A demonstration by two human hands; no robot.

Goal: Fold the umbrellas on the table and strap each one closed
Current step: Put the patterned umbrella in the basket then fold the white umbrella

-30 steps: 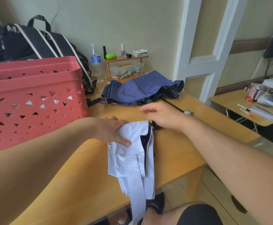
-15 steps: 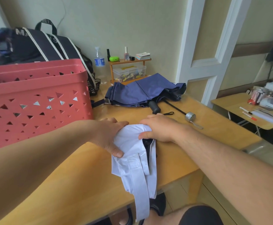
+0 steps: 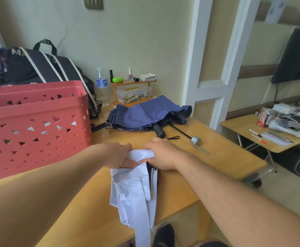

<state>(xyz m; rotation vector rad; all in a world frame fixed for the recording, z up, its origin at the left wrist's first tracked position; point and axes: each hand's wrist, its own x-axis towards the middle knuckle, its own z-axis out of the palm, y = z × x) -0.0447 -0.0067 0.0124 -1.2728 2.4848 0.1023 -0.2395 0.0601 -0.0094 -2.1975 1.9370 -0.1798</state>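
Note:
A pale lilac-white umbrella [image 3: 133, 189] lies on the wooden table [image 3: 208, 157], its loose canopy and strap hanging over the near edge. My left hand [image 3: 118, 154] grips the far end of its fabric from the left. My right hand [image 3: 160, 155] presses and holds the same end from the right, fingers curled over the cloth. A dark lining shows under my right hand. Farther back lies a navy umbrella [image 3: 145, 114], collapsed but loose, with its black handle [image 3: 159, 131] and wrist loop pointing toward me.
A red perforated basket [image 3: 35, 129] stands at the left. Behind it sits a black bag [image 3: 38, 66]. A water bottle [image 3: 102, 82] and a small wooden shelf [image 3: 133, 90] stand by the wall. A metal strainer [image 3: 195, 140] lies right of the handle. A cluttered side table [image 3: 263, 138] is at right.
My right hand moved back from the navy umbrella's handle onto the white umbrella's far end, and both hands now bunch its fabric together. The view tilted upward.

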